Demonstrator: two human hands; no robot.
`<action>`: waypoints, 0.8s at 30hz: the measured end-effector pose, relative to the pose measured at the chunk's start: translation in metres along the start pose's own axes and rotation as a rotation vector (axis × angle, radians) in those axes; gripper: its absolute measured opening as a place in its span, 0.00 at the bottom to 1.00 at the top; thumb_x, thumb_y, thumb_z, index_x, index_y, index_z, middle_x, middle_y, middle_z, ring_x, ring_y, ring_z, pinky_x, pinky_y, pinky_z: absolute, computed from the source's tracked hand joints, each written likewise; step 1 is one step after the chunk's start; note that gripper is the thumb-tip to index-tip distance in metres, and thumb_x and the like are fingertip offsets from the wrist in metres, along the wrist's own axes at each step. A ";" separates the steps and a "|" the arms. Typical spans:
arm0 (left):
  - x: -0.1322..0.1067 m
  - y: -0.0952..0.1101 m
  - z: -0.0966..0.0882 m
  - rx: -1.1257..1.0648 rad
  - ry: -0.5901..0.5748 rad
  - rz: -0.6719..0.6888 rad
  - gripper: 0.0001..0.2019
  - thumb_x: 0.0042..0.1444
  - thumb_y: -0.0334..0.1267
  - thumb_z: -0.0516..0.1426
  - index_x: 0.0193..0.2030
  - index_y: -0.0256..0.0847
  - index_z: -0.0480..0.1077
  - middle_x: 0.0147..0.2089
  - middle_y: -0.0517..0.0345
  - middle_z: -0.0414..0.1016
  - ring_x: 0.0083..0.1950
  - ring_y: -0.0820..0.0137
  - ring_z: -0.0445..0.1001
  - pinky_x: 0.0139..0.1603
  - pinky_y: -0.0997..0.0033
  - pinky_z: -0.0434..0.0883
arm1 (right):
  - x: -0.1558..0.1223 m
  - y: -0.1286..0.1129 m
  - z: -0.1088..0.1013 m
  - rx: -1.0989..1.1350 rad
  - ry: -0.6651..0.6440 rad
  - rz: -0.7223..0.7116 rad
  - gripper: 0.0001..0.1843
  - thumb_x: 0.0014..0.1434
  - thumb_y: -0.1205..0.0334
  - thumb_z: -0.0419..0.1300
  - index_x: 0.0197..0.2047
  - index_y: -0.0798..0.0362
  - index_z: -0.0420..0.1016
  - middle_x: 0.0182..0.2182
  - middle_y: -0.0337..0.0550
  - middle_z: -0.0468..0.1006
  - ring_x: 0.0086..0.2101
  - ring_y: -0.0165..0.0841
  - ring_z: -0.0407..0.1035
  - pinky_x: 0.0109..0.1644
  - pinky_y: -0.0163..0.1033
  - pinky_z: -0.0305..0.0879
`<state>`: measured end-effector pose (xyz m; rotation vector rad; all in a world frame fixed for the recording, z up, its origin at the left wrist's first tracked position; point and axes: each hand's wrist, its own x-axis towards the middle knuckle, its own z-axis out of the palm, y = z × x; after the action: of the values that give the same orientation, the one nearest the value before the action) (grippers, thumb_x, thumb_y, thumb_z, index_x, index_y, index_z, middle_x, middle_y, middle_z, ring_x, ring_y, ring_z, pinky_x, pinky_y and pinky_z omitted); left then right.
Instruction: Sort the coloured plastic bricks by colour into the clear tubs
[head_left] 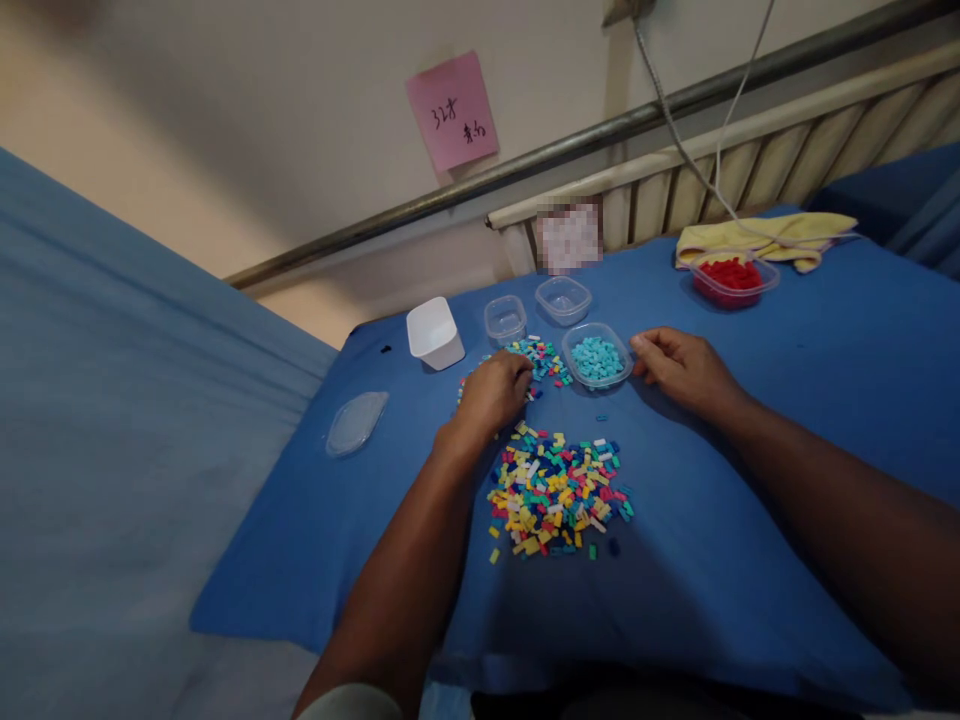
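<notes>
My left hand (495,388) reaches into the farther pile of small coloured plastic bricks (551,360), fingers bent down among them. Its fingertips are partly hidden, so any piece between them does not show. My right hand (684,372) has its fingers curled in, with thumb and forefinger at the right rim of a clear plastic tub (576,372). Many light blue bricks (598,357) lie inside that tub. Closer to me spreads a larger mixed pile of bricks (555,490) in yellow, blue, red, green and white. One loose blue brick (601,418) lies between the piles.
Two clear tubs (564,300) and a white container (436,334) stand at the back. A clear lid (357,423) lies on the left. At the back right, a tub of red pieces (727,282) sits by a yellow cloth (765,240). Blue cloth (825,400) covers the table.
</notes>
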<state>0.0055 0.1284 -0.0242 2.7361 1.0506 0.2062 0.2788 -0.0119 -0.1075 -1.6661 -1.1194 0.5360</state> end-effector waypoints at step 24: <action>-0.030 -0.005 0.017 -0.087 0.097 0.016 0.24 0.66 0.21 0.52 0.63 0.36 0.79 0.60 0.46 0.81 0.63 0.59 0.78 0.66 0.60 0.73 | -0.001 0.006 0.001 -0.019 -0.032 0.006 0.18 0.69 0.43 0.63 0.48 0.48 0.84 0.32 0.44 0.85 0.30 0.41 0.78 0.36 0.46 0.74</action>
<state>-0.0165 0.1094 -0.0433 2.6813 1.0192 0.3820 0.2798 -0.0129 -0.1134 -1.6829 -1.1461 0.5599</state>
